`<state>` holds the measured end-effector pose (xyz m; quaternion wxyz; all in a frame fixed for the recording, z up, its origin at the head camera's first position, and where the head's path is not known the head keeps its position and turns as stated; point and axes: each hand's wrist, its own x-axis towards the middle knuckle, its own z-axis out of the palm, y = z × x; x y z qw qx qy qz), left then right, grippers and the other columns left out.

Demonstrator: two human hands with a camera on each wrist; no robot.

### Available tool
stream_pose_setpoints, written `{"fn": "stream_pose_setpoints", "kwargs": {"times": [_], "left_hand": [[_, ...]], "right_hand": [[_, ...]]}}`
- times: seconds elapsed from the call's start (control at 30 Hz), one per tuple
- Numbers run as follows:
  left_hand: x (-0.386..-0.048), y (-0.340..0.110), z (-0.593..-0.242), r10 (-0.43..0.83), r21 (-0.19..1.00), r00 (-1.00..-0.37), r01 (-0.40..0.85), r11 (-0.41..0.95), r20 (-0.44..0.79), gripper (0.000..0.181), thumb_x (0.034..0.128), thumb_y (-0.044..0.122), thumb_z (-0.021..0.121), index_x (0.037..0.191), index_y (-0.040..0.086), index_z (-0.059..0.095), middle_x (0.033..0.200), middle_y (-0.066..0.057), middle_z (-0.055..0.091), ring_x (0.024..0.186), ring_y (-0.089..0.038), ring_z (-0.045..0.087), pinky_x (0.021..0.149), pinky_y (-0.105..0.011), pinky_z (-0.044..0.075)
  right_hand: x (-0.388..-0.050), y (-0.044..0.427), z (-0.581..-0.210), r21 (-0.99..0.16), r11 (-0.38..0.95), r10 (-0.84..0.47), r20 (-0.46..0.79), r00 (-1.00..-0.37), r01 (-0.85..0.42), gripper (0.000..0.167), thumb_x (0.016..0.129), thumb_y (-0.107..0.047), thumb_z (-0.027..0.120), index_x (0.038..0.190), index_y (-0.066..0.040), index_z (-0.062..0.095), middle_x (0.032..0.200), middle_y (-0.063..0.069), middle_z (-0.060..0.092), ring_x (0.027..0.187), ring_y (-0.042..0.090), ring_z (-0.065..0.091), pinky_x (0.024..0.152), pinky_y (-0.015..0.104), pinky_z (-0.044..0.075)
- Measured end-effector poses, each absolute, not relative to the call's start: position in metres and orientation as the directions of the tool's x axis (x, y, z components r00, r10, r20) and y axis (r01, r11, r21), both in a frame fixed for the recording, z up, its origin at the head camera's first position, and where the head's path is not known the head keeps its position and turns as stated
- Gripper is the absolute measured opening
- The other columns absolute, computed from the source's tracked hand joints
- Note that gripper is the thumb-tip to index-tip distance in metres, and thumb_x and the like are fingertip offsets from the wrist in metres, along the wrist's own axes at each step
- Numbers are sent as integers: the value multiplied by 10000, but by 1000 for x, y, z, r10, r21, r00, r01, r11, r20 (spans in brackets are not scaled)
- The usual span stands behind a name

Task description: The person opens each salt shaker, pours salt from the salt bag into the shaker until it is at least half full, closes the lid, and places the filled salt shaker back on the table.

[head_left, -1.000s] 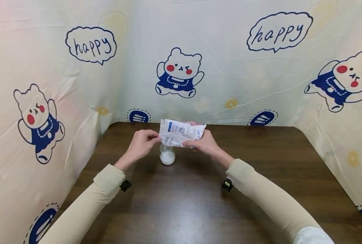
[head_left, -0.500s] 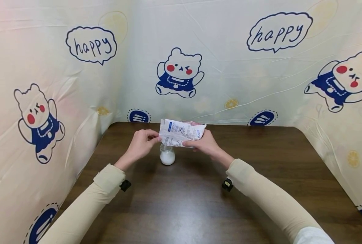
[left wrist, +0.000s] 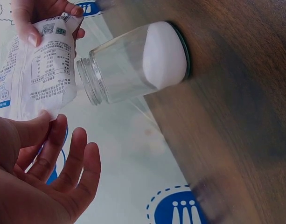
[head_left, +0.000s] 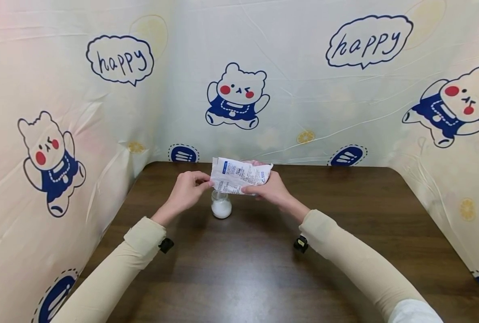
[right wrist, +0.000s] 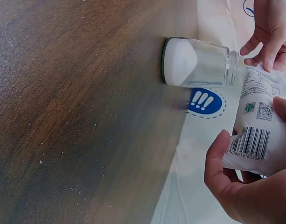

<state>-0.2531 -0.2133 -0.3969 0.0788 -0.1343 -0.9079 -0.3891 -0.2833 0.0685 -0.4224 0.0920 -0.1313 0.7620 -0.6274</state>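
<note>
A white printed bag point(head_left: 239, 176) is held tilted above a clear glass jar point(head_left: 221, 207). My right hand point(head_left: 272, 188) grips the bag's right end, with the thumb across its front. At the other end, my left hand point(head_left: 189, 190) pinches a corner between thumb and index finger; its other fingers are spread in the left wrist view. White granular stuff point(left wrist: 166, 56) fills the lower part of the jar, heaped higher on one side. The jar stands upright and lidless, its threaded mouth point(right wrist: 233, 68) just under the bag's edge. No falling stream is visible.
The brown wooden table point(head_left: 263, 264) bears scattered white grains point(right wrist: 77, 190), seen in the right wrist view. A printed cloth point(head_left: 288, 89) with bears and "happy" bubbles encloses the back and both sides.
</note>
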Motion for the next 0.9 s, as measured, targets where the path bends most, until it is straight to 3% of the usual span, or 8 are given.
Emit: {"fn": "stream_pose_setpoints", "kwargs": {"times": [0.53, 0.9], "left_hand": [[-255, -212, -398, 182, 691, -951, 308, 654, 251, 99, 972, 47, 763, 1047, -3, 805, 1024, -119, 772, 810, -268, 649, 692, -386, 532], [-254, -212, -398, 177, 692, -953, 302, 656, 248, 101, 977, 56, 760, 1049, 3, 806, 1027, -114, 771, 825, -262, 653, 706, -388, 535]], "right_hand": [[-284, 70, -423, -980, 174, -322, 37, -946, -98, 503, 822, -173, 934, 1264, -139, 694, 1170, 52, 748, 931, 267, 707, 817, 671, 559], [-283, 70, -423, -979, 176, -327, 40, -944, -102, 496, 828, -178, 931, 1262, -138, 694, 1173, 48, 747, 937, 271, 706, 817, 670, 560]]}}
